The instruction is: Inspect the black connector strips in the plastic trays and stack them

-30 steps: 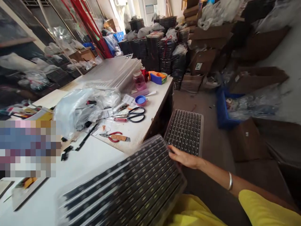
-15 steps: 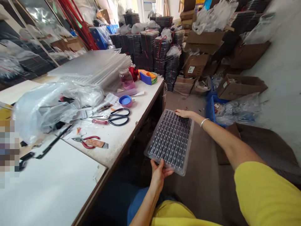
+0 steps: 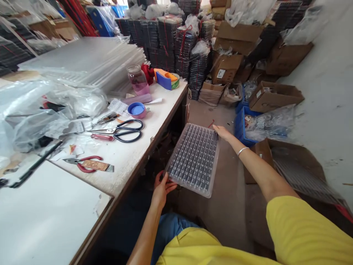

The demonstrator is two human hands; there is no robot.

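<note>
Item: parts tray [image 3: 194,158], right of table [image 3: 138,158] | Feel: likely light, flexy, spillable | Grip: your left hand [image 3: 162,188] clasps near corner, right hand [image 3: 223,132] far edge.

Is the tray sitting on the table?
No, the tray is off beside the table, held by the left hand at its near corner and the right hand at its far corner.
</note>
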